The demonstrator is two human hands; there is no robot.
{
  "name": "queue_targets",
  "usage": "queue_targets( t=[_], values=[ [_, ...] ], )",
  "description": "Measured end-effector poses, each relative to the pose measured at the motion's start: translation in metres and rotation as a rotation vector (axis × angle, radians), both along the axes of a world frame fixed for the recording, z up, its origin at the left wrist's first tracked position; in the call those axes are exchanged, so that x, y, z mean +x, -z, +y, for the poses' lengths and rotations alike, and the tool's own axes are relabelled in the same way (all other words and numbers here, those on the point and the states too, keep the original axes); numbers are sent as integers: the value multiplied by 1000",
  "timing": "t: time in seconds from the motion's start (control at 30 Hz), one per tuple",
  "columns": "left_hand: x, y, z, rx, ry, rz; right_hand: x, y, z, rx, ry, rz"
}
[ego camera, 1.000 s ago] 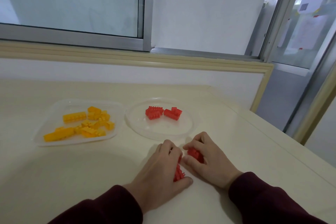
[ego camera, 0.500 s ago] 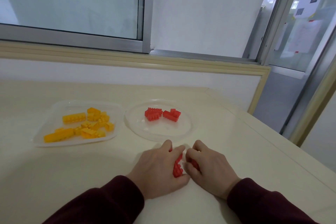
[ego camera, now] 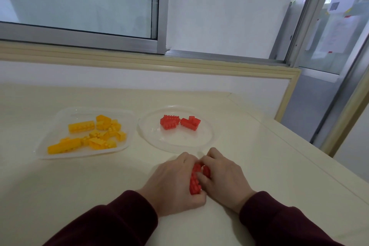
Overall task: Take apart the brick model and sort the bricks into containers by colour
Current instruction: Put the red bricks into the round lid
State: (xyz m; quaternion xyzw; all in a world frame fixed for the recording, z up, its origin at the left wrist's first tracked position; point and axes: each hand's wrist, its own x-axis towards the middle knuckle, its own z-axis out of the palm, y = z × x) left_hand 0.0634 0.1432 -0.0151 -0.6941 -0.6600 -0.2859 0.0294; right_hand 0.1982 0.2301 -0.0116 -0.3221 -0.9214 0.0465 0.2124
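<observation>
A red brick model (ego camera: 195, 180) lies on the cream table, pinched between both hands. My left hand (ego camera: 173, 181) grips its left side and my right hand (ego camera: 223, 177) grips its right side; most of the model is hidden by fingers. Just beyond them a clear round plate (ego camera: 155, 142) holds two red brick clusters (ego camera: 179, 123). To its left a clear rectangular tray (ego camera: 50, 152) carries several yellow bricks (ego camera: 93, 134).
The table (ego camera: 79, 195) ends at a wall and window sill behind the containers. Its right edge (ego camera: 299, 158) runs diagonally close to my right hand, with a glass door past it.
Both hands have closed in tighter around the red model and pressed together. The containers have not moved.
</observation>
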Motion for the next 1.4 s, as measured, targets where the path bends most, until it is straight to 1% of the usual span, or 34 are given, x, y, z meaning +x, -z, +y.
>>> queue_targets(
  t=[0.07,0.17,0.4,0.63,0.8,0.93,1.03,1.1,1.17,1.3,1.4],
  values=[
    [-3,1,-1,23,-9,-42,-1,1,-2,31,-1,5],
    [-5,0,-2,63,29,-20,0,0,-3,48,-14,-8],
    [-15,-1,-4,55,6,-87,-1,-4,-7,77,15,-49],
    [-18,0,-3,69,34,-133,-1,-4,-7,70,-2,-26],
    [-24,-7,-3,103,32,-150,0,-6,-5,36,0,56],
    [-49,-42,21,160,-55,-178,-10,-32,17,20,45,165],
    [-70,-68,52,177,-111,-151,-30,-57,46,13,65,212],
    [-78,-75,71,152,-116,-114,-46,-66,62,-3,72,173],
    [-84,-74,88,97,-118,-86,-61,-67,75,-26,74,93],
    [-90,-56,109,-59,-116,-68,-84,-56,90,-74,36,-65],
    [-94,-43,114,-163,-96,-54,-92,-46,97,-88,14,-121]
  ],
)
